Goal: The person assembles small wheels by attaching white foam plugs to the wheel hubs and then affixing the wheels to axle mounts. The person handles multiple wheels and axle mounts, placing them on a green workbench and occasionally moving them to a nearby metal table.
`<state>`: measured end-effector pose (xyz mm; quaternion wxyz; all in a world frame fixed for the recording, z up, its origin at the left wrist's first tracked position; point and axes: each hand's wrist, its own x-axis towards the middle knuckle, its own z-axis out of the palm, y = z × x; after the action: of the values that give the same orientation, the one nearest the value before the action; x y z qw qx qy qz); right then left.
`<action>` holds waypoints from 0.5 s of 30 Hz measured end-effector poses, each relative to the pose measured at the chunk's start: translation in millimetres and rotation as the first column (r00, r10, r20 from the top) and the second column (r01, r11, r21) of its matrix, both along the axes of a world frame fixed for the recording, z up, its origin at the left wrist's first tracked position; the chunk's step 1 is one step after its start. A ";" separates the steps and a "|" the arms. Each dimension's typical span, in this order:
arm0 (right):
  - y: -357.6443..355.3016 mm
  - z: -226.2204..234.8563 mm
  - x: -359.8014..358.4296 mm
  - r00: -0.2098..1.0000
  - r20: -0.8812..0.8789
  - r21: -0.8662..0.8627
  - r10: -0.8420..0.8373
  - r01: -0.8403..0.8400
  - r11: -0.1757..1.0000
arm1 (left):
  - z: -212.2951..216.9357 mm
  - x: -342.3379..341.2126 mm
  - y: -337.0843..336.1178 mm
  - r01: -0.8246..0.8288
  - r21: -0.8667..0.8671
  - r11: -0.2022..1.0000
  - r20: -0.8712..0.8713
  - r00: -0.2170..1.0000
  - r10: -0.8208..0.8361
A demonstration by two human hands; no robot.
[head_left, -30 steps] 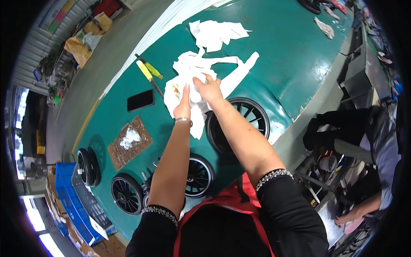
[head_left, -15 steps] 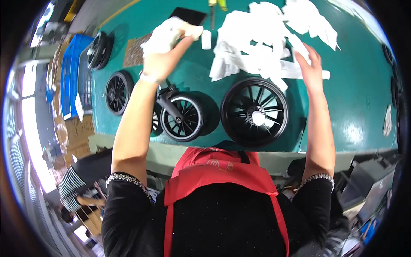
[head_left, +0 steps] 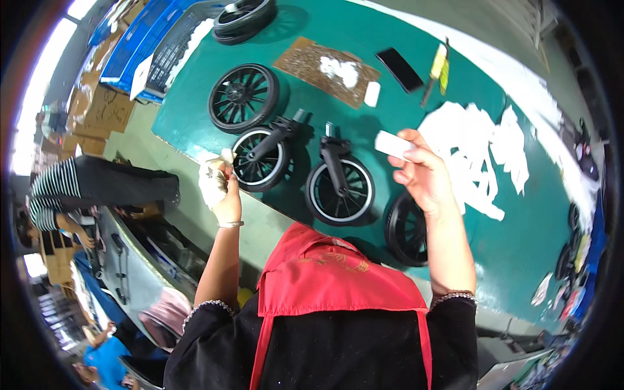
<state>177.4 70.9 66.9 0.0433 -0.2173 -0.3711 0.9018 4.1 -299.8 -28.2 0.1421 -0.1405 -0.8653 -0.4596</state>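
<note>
My left hand point(head_left: 225, 195) is closed round a crumpled white rag point(head_left: 212, 182) at the table's near left edge. Right by it is a small black spoked wheel in a fork point(head_left: 260, 158). Between my thumb and fingers, my right hand point(head_left: 426, 172) pinches a small flat white strip point(head_left: 393, 145), raised over the table. A second forked wheel point(head_left: 340, 190) stands to the left of that hand. Partly hidden behind my right forearm is a larger black wheel point(head_left: 404, 231). A heap of white cloth pieces point(head_left: 458, 130) lies just beyond my right hand.
On the green table point(head_left: 520, 260) are a brown board point(head_left: 299, 62) with white bits, a small white block point(head_left: 372, 94), a black phone point(head_left: 399, 69) and a yellow-handled tool point(head_left: 438, 68). More wheels point(head_left: 242, 97) lie at the left. A blue crate point(head_left: 140, 49) stands beyond the left edge.
My left hand has come back from the far side to the near left edge with the rag. My right hand has left the cloth heap and holds up the white strip. The view has turned.
</note>
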 end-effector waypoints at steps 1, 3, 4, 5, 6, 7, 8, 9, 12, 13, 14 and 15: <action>-14.9 1.9 -29.9 0.999 -0.009 0.022 0.049 -0.049 0.999 | -11.6 -6.3 -11.8 -0.074 -0.086 0.993 -0.096 0.993 0.066; -44.7 12.9 -92.4 0.996 -0.003 0.195 0.085 -0.083 0.977 | 7.2 -9.2 -10.4 -0.045 -0.220 0.974 -0.021 0.999 0.042; -65.7 14.9 -130.6 0.990 -0.011 0.412 0.144 -0.126 0.902 | -0.6 -11.2 -14.6 -0.072 -0.258 0.964 -0.101 0.994 0.047; -81.1 15.2 -166.5 0.982 -0.009 0.611 0.187 -0.143 0.778 | -9.7 -16.1 -12.8 -0.085 -0.290 0.953 -0.174 0.984 0.035; -90.9 5.7 -202.5 0.978 -0.062 0.808 0.202 -0.069 0.584 | -16.3 -20.3 -8.6 -0.019 -0.296 0.955 -0.124 0.992 -0.019; -101.5 -4.9 -238.7 0.963 -0.115 0.932 0.244 0.020 0.361 | -22.2 -21.2 -8.6 0.038 -0.310 0.950 -0.073 0.995 -0.063; -114.8 -5.0 -270.8 0.959 -0.101 0.968 0.265 0.034 0.248 | -29.7 -20.9 -12.8 0.120 -0.338 0.933 0.054 0.993 -0.109; -127.4 -3.0 -295.4 0.952 -0.071 0.990 0.297 0.031 0.135 | -36.3 -20.9 -16.2 0.209 -0.351 0.913 0.181 0.972 -0.153; -150.5 -9.3 -342.9 0.918 0.095 0.992 0.385 -0.056 -0.111 | -43.3 -24.5 -24.7 0.239 -0.271 0.933 0.160 0.966 -0.201; -153.9 -14.5 -352.4 0.903 0.129 0.986 0.410 -0.073 -0.151 | -40.8 -26.5 -25.7 0.238 -0.261 0.935 0.175 0.965 -0.197; -157.5 -19.6 -360.4 0.888 0.164 0.977 0.429 -0.088 -0.192 | -41.2 -27.9 -28.9 0.254 -0.263 0.931 0.188 0.960 -0.208; -162.0 -24.9 -366.8 0.874 0.165 0.970 0.458 -0.060 -0.235 | -41.4 -29.6 -32.5 0.260 -0.252 0.932 0.188 0.958 -0.216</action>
<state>-189.5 -91.1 42.0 0.0463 0.0995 -0.9469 0.3022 -25.5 -332.3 -69.6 -0.0042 -0.2263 -0.9055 -0.3590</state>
